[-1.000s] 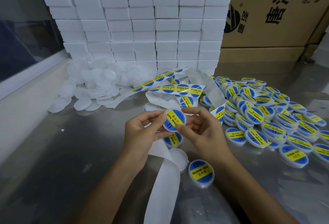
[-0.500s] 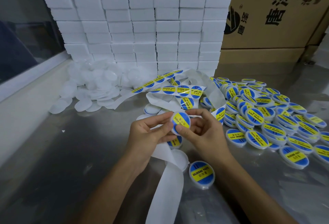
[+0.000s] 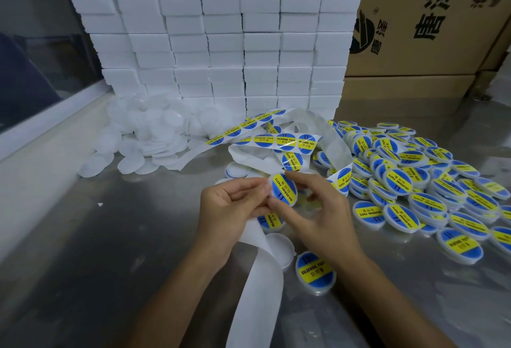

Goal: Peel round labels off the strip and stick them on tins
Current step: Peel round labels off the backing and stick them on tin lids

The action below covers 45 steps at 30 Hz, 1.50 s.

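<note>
At frame centre, our left hand (image 3: pixel 229 206) and right hand (image 3: pixel 318 209) pinch one labelled tin (image 3: pixel 283 188). Labelled tins (image 3: pixel 414 181) fill the right; unlabelled blanks (image 3: pixel 143 137) and the strip (image 3: pixel 276 140) remain upper left.

Steel bench, boxes stacked at back.
Shiny metal worktop (image 3: pixel 91 251) w/ soft reflections; wall of white boxes (image 3: pixel 210 32) behind, brown cardboard cartons (image 3: pixel 431 16) w/ black print at right, dark window (image 3: pixel 30 71) w/ pale sill at left.
</note>
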Each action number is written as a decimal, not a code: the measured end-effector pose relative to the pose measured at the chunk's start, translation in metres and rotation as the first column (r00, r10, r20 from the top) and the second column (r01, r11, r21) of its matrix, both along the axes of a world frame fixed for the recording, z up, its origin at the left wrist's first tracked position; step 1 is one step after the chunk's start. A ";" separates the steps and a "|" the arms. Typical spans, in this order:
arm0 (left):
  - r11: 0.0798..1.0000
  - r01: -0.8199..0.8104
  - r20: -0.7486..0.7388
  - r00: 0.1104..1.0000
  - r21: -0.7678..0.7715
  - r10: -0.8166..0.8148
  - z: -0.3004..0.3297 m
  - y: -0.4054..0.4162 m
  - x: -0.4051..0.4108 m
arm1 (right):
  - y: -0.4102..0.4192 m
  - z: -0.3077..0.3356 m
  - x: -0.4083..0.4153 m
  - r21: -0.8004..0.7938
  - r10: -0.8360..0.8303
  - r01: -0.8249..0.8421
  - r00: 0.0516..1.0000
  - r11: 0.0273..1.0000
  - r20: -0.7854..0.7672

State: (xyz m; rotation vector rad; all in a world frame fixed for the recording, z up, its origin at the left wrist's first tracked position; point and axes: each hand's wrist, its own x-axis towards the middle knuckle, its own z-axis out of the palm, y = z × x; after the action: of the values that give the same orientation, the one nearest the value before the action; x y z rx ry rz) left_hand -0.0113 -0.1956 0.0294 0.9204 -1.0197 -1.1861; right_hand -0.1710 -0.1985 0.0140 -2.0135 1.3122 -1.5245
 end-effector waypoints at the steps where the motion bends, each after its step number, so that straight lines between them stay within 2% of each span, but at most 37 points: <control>1: 0.999 -0.033 0.035 0.999 -0.035 0.034 -0.001 -0.001 -0.001 | -0.001 -0.001 -0.004 0.008 -0.026 0.026 1.000 1.000 -0.008; 5: 0.954 -0.259 0.157 0.946 -0.154 0.282 -0.007 -0.008 0.006 | -0.015 -0.002 -0.030 -0.010 -0.144 0.144 0.989 0.990 -0.042; 10: 0.881 -0.433 0.396 0.787 -0.192 0.473 -0.018 -0.019 0.019 | -0.032 -0.005 -0.071 -0.004 -0.380 0.381 0.920 0.925 -0.095; 14: 0.859 -0.499 0.619 0.640 -0.117 0.456 -0.025 -0.026 0.028 | -0.041 -0.009 -0.097 -0.002 -0.562 0.565 0.821 0.825 -0.103; 18: 0.900 -0.434 0.703 0.653 0.043 0.281 -0.027 -0.027 0.030 | -0.046 -0.015 -0.109 0.011 -0.663 0.670 0.736 0.742 -0.137; 22: 0.912 -0.400 0.692 0.683 0.089 0.233 -0.028 -0.025 0.029 | -0.050 -0.021 -0.114 0.044 -0.667 0.690 0.712 0.722 -0.219; 26: 0.921 -0.364 0.612 0.763 0.140 0.209 -0.028 -0.023 0.031 | -0.051 -0.022 -0.113 0.054 -0.645 0.686 0.706 0.726 -0.292; 30: 0.924 -0.356 0.547 0.806 0.139 0.228 -0.028 -0.023 0.029 | -0.051 -0.020 -0.111 0.095 -0.617 0.676 0.714 0.731 -0.332; 33: 0.923 -0.321 0.406 0.888 0.212 0.215 -0.026 -0.022 0.028 | -0.049 -0.018 -0.108 0.090 -0.618 0.661 0.735 0.745 -0.279; 36: 0.929 -0.252 0.249 0.951 0.270 0.185 -0.021 -0.020 0.025 | -0.044 -0.014 -0.098 -0.018 -0.622 0.630 0.761 0.776 -0.184; 39: 0.943 -0.204 0.148 0.974 0.261 0.169 -0.018 -0.019 0.021 | -0.035 -0.009 -0.075 -0.043 -0.509 0.508 0.860 0.861 -0.038; 42: 0.964 -0.147 0.106 0.986 0.223 0.126 -0.016 -0.017 0.016 | -0.025 -0.009 -0.044 0.046 -0.254 0.252 0.966 0.967 0.040; 45: 0.984 -0.082 0.106 0.992 0.157 0.066 -0.014 -0.013 0.011 | -0.018 -0.013 -0.018 0.158 -0.032 0.018 0.996 0.987 0.082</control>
State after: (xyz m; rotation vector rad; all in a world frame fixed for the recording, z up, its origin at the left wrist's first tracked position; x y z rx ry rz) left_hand -0.0003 -0.2085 0.0152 1.1456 -0.9707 -1.1823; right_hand -0.1892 -0.2161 0.0006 -1.8229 1.3828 -1.4508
